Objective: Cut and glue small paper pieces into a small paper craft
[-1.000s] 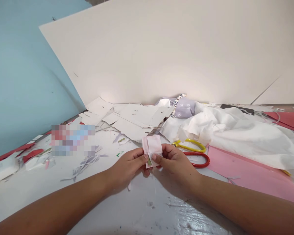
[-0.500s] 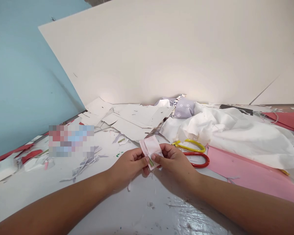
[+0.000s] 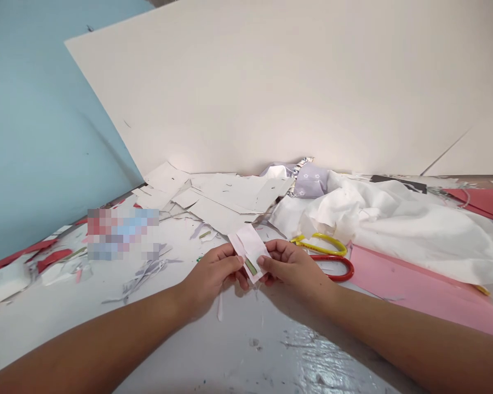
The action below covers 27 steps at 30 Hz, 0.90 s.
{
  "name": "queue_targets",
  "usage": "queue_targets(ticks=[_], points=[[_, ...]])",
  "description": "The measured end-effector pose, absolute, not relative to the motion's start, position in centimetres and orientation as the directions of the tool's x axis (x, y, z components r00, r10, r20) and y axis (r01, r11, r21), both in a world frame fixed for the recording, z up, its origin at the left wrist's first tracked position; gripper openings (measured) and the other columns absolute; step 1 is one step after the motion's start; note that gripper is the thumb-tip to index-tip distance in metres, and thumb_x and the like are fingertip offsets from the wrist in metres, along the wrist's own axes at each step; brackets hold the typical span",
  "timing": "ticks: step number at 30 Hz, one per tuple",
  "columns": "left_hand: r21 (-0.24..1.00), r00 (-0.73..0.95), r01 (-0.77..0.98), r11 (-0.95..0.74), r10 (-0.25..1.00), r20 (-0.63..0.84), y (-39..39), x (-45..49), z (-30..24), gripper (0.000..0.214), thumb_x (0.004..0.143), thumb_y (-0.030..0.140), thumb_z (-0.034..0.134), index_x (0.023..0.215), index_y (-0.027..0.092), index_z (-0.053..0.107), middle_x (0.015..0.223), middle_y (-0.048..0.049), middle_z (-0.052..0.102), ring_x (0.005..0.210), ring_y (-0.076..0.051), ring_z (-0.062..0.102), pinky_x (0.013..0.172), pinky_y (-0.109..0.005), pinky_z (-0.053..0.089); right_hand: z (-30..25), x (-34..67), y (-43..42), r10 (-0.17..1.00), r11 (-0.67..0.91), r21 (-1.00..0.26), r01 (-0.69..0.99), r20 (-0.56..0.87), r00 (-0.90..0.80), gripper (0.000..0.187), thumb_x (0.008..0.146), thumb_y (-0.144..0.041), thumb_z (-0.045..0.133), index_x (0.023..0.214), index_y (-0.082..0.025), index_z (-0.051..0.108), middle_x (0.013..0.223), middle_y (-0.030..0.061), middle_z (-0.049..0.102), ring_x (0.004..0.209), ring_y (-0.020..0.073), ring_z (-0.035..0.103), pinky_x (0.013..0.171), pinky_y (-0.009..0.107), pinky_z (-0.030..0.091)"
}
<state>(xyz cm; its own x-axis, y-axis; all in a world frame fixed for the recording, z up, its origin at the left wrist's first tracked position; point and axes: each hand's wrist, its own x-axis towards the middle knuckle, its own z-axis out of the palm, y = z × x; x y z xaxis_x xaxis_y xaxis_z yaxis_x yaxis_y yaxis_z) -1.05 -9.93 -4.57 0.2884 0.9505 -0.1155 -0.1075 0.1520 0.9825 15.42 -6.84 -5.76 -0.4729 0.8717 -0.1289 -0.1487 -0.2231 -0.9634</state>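
Leaning left, a small pale folded piece (image 3: pixel 247 241) bears a green strip (image 3: pixel 251 267) near its lower end. Above the worktop (image 3: pixel 189 353), the left hand (image 3: pixel 222 267) and right hand (image 3: pixel 285 264) pinch its opposite sides, their curled fingers partly hidden. The right hand covers part of a red loop (image 3: pixel 351 269); a pixelated patch (image 3: pixel 123 232) obscures detail leftward.

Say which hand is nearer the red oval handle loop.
Right. The right hand is just left of the red oval handle loop, overlapping it in view; the left hand is farther left, across the small pale folded piece both hold.
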Motion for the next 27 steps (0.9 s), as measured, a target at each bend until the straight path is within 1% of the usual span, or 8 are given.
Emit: queue_targets(ticks=[4,8,11,13,16,19,22,27], points=[[0.977,0.366,-0.105,0.186,0.920,-0.136,-9.9,-1.0,-4.8,0.019,0.081,0.027,0.052,0.079,0.011,0.061,0.074,-0.0086,0.062,0.057,-0.011,0.050,0.057,-0.025,0.038,-6.2,15.2,-7.2,0.862,-0.226,-0.959,-0.173,-0.115,-0.493,0.018,0.070,-0.027,0.067,0.079,-0.014,0.057,0.060,-0.0010,0.059,0.053,0.0095,0.048,0.055,0.026,0.036],[0.982,0.320,-0.060,0.177,0.936,-0.149,-9.8,-0.9,-5.3,0.020,0.079,0.028,0.053,0.075,0.010,0.061,0.069,-0.0074,0.060,0.056,-0.012,0.049,0.055,-0.025,0.038,-6.3,15.2,-7.3,0.854,-0.231,-0.948,-0.217,-0.091,-0.512,0.018,0.072,-0.030,0.066,0.080,-0.016,0.057,0.060,-0.0004,0.059,0.054,0.0109,0.048,0.057,0.028,0.037],[0.984,0.303,-0.053,0.170,0.942,-0.146,-9.9,-0.8,-5.2,0.018,0.079,0.025,0.052,0.073,0.011,0.061,0.066,-0.0061,0.058,0.055,-0.012,0.047,0.055,-0.026,0.037,-6.0,15.3,-7.3,0.841,-0.215,-0.962,-0.166,-0.097,-0.532,0.019,0.071,-0.029,0.066,0.081,-0.016,0.057,0.060,-0.0005,0.059,0.054,0.0112,0.049,0.057,0.028,0.037],[0.983,0.323,-0.078,0.167,0.937,-0.133,-10.0,-0.8,-4.9,0.016,0.079,0.022,0.051,0.074,0.011,0.061,0.067,-0.0063,0.059,0.057,-0.012,0.048,0.056,-0.026,0.037,-5.8,15.3,-7.3,0.840,-0.202,-0.970,-0.138,-0.099,-0.534,0.018,0.070,-0.028,0.067,0.080,-0.015,0.057,0.059,-0.0008,0.059,0.054,0.0111,0.049,0.057,0.027,0.036],[0.980,0.344,-0.110,0.165,0.931,-0.118,-10.2,-0.7,-4.4,0.011,0.076,0.017,0.053,0.079,0.013,0.063,0.071,-0.0055,0.060,0.062,-0.013,0.050,0.058,-0.026,0.037,-5.7,15.2,-7.4,0.857,-0.222,-0.959,-0.176,-0.106,-0.504,0.018,0.070,-0.027,0.067,0.080,-0.016,0.057,0.058,-0.0016,0.059,0.053,0.0105,0.048,0.057,0.027,0.037],[0.977,0.298,-0.106,0.187,0.943,-0.148,-10.2,-0.7,-4.3,0.013,0.072,0.014,0.057,0.084,0.016,0.063,0.073,-0.0026,0.061,0.063,-0.011,0.051,0.061,-0.025,0.039,-5.8,15.0,-7.4,0.869,-0.259,-0.943,-0.208,-0.134,-0.476,0.019,0.068,-0.025,0.067,0.080,-0.016,0.056,0.058,-0.0024,0.059,0.052,0.0098,0.049,0.056,0.026,0.038],[0.981,0.253,-0.066,0.185,0.954,-0.163,-10.1,-0.8,-4.9,0.013,0.072,0.017,0.057,0.084,0.017,0.062,0.072,-0.0014,0.060,0.061,-0.011,0.050,0.060,-0.025,0.039,-6.0,15.0,-7.4,0.870,-0.273,-0.939,-0.207,-0.150,-0.469,0.017,0.067,-0.023,0.067,0.079,-0.017,0.056,0.062,-0.0020,0.059,0.054,0.0103,0.049,0.057,0.026,0.038],[0.987,0.229,0.023,0.156,0.961,-0.158,-10.1,-0.8,-6.0,0.013,0.074,0.019,0.054,0.084,0.015,0.061,0.071,-0.0022,0.058,0.059,-0.011,0.047,0.055,-0.024,0.037,-6.5,15.0,-7.4,0.837,-0.248,-0.924,-0.291,-0.053,-0.544,0.013,0.069,-0.019,0.065,0.081,-0.017,0.060,0.068,0.0009,0.059,0.060,0.0134,0.051,0.059,0.029,0.038]])
